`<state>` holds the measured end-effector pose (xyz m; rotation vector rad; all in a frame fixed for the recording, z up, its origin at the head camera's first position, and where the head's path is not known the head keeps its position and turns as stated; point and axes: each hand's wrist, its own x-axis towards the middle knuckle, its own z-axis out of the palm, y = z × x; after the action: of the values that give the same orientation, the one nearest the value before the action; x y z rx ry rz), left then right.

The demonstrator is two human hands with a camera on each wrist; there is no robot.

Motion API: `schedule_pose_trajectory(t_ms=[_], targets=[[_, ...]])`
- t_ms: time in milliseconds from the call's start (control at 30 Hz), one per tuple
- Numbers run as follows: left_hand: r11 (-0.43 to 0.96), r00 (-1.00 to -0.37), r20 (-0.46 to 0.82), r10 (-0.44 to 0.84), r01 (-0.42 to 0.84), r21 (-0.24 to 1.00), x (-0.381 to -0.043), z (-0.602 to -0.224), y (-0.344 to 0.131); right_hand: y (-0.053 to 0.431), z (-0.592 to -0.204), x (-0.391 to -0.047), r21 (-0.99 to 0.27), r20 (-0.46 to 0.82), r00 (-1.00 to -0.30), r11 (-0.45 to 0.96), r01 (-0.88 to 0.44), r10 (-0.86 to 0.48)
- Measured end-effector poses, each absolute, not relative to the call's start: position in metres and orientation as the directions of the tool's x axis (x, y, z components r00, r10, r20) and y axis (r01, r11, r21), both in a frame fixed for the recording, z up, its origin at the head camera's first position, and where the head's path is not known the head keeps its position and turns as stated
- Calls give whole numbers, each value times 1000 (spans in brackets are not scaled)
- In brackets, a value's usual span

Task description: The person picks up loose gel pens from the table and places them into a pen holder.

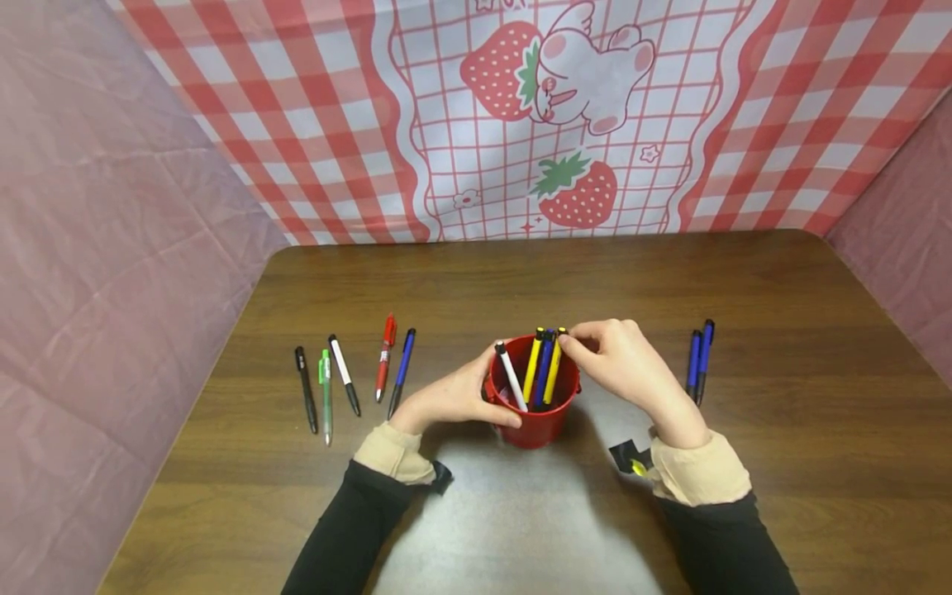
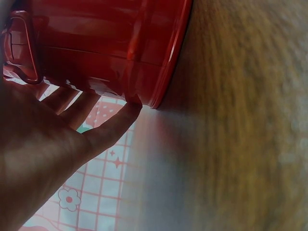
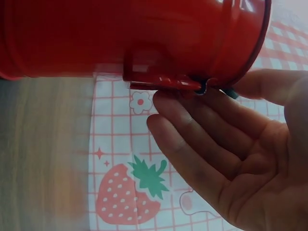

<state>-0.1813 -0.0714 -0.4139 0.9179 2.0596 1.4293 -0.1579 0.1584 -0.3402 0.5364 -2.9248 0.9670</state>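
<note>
A small red bucket [image 1: 540, 431] stands upright on the table. My left hand [image 1: 454, 393] holds it from the left, thumb along the near side; in the left wrist view the fingers [image 2: 113, 126] lie against its wall. Inside lean a white marker [image 1: 511, 378] with a black cap, a yellow marker [image 1: 531, 369], a blue pen [image 1: 545, 373] and a second yellow marker [image 1: 553, 373]. At the bucket's right rim, my right hand [image 1: 619, 364] pinches the black top of the second yellow marker between thumb and forefinger. Its other fingers extend beside the bucket's handle [image 3: 161, 85] in the right wrist view.
Left on the table lie a black pen [image 1: 306, 390], a green pen [image 1: 326, 397], a white pen [image 1: 345, 374], a red pen [image 1: 385, 358] and a blue pen [image 1: 402, 372]. Two blue pens [image 1: 700, 361] lie at right. A checked cloth [image 1: 335, 116] hangs behind.
</note>
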Motion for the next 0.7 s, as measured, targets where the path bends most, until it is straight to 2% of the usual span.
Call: schedule_pose_trajectory(t_ms=[433,700], targets=[[258,-677,-1,736,279,925,-181,-414,-70,158,-343,-158,-571,88,-936,753,-328,-341],[262,-683,-25,730,246,933,-168,-385,-69,167,-341,-160,-574,106,-946,758,-309,-305]])
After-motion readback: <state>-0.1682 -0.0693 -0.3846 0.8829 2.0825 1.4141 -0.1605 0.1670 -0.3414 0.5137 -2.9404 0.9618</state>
